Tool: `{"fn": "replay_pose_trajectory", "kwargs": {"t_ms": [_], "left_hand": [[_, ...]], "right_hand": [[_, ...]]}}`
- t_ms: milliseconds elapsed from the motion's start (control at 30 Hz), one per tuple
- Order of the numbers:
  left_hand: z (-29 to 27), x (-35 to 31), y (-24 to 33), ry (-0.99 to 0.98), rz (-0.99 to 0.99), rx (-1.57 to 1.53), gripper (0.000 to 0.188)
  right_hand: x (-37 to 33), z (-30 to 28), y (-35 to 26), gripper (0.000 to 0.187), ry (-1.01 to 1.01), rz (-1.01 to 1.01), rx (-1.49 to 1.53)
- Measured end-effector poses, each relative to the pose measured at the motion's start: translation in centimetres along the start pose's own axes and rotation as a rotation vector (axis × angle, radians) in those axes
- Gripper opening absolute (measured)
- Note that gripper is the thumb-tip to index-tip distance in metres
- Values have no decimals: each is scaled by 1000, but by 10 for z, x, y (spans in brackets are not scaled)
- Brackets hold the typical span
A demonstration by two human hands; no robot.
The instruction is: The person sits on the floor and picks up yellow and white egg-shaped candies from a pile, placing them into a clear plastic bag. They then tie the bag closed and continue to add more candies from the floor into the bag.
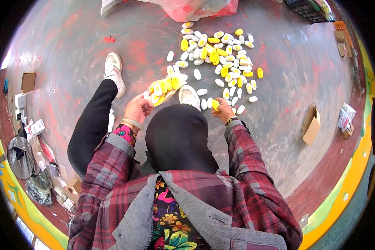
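Small workshop or packing room, worn red-stained concrete floor (71, 62) served as workspace, loose heap of yellow and white plastic pieces (221, 54), open cardboard boxes (311, 125), bagged stock (187, 8) along the edges

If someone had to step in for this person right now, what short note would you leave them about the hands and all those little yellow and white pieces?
Left hand: holds a clear bag partly filled with yellow and white oval pieces, mouth toward the right hand.
Right hand: fingers closed on one yellow oval piece, close beside the bag.
Loose pile of the same yellow and white pieces lies spread on the grey floor just ahead, past the white shoe.
Done: several pieces are already in the bag.
Left: most pieces are on the floor; the one in hand is not yet in the bag.
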State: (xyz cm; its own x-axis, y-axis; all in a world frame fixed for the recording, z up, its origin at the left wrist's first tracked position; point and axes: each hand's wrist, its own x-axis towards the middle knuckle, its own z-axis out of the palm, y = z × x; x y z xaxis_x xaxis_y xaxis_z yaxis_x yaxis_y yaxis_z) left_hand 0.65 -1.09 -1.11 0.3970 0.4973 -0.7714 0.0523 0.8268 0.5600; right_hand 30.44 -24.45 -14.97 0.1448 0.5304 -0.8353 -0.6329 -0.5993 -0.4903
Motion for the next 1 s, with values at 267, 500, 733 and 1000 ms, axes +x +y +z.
{"fn": "replay_pose_trajectory", "kwargs": {"t_ms": [267,500,733,1000], "left_hand": [[-3,-3,3,53,-7,2,32],[0,-6,5,84,-17,31,33],[-1,-6,4,56,-30,36,33],[-3,-3,1,43,-28,39,30]], "right_hand": [[-23,80,-69,37,-377,-181,25],[0,177,-98,44,-529,-252,-742],[19,171,-89,33,-255,-496,-622],[5,-5,-53,17,458,-242,-248]]}}
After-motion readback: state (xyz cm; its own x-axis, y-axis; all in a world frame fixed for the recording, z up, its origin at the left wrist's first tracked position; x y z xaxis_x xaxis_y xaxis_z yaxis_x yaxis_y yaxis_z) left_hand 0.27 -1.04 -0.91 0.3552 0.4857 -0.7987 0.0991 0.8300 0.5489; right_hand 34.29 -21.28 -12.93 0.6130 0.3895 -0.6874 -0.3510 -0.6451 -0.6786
